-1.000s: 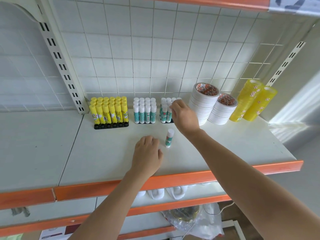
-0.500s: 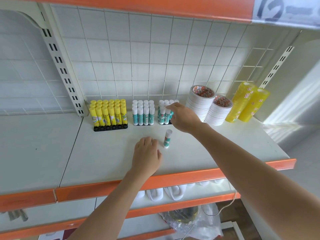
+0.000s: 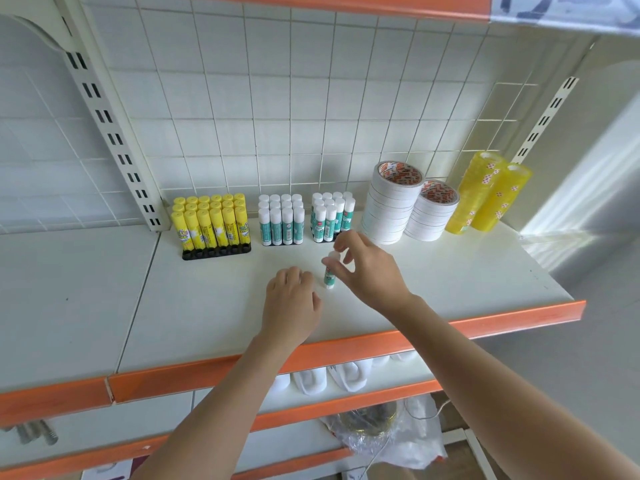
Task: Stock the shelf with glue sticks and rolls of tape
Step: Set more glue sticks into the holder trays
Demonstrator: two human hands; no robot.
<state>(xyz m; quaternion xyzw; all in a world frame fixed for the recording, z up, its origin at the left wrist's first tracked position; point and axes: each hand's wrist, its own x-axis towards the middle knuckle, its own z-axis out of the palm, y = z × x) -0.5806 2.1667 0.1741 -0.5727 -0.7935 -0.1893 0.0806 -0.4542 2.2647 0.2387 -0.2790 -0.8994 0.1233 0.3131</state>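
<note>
Nearest you, your left hand (image 3: 290, 299) rests palm-down on the white shelf (image 3: 450, 271), its fingers loosely bent and gripping nothing. Just beside it to the right, a single teal-and-white glue stick (image 3: 329, 276) stands upright on the shelf. Your right hand (image 3: 367, 268) reaches in over it, thumb and fingers curled round the stick's white cap; whether they are pinching it firmly you cannot tell.

Further back, along the wire grid, stand three groups of glue sticks: a yellow set (image 3: 210, 221) in a black holder on the left, a full teal block (image 3: 281, 220) in the middle, and a second teal block (image 3: 331, 216) just behind your right hand. To the right of these sit two stacks of white tape rolls (image 3: 391, 206), touching, and then two leaning stacks of yellow tape (image 3: 485, 192) at the far end.
</note>
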